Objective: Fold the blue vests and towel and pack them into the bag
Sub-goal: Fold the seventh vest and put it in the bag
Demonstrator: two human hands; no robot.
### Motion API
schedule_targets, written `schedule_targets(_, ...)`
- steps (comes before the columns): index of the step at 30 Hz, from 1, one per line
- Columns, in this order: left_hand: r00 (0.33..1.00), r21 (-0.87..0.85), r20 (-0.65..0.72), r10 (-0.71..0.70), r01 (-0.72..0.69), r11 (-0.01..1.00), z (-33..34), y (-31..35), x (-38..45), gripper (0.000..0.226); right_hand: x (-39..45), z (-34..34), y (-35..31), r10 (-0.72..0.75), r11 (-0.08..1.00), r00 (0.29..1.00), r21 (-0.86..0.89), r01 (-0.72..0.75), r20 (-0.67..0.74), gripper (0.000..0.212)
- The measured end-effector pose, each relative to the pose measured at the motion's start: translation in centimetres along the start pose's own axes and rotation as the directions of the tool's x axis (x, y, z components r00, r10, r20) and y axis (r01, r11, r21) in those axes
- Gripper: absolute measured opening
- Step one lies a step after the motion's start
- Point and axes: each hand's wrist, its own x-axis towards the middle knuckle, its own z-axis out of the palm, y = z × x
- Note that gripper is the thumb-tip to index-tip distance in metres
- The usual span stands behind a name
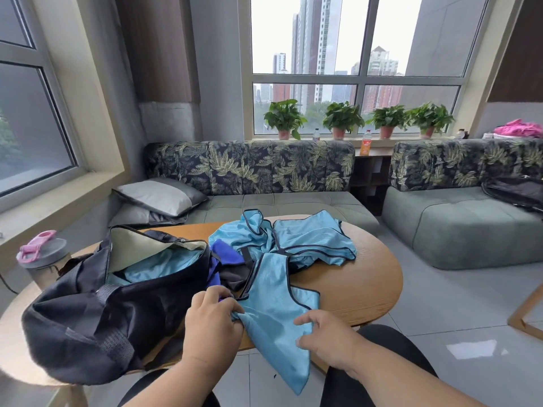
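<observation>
A light blue vest with dark trim drapes over the near edge of the round wooden table and hangs toward my lap. My left hand grips a bunched part of its left side. My right hand pinches its right edge. More light blue vests lie crumpled at mid-table. A dark blue towel sits between them and the black bag, which stands open on the left with light blue cloth inside.
A shaker bottle with a pink lid stands at the table's left edge. A leaf-patterned sofa with grey cushions lies behind the table, a second sofa at right. Potted plants line the windowsill. A wooden chair leg shows at far right.
</observation>
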Motion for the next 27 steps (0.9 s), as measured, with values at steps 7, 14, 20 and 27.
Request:
schedule_targets(7,0.991,0.007,0.119,-0.062,0.062,0.998,-0.2,2.6,1.2,0.019,-0.6,0.8,-1.2,-0.026,0.998,1.0,0.051,0.026,0.007,0.044)
schedule_targets(14,0.973,0.034,0.186,-0.137,0.133,0.991,-0.8,4.8,2.5,0.022,-0.9,1.6,-1.8,-0.072,0.997,0.996,-0.007,0.073,0.043,0.063)
schedule_targets(20,0.967,-0.035,0.197,-0.16,0.17,0.985,-1.4,5.2,2.9,0.019,-0.6,1.6,-1.6,-0.07,0.994,0.996,-0.075,0.074,0.053,0.061)
schedule_targets(27,0.948,-0.226,0.257,-0.185,0.246,0.943,-2.8,3.3,3.1,0.003,0.2,0.2,-0.4,-0.132,0.972,0.983,-0.209,0.103,-0.13,0.024)
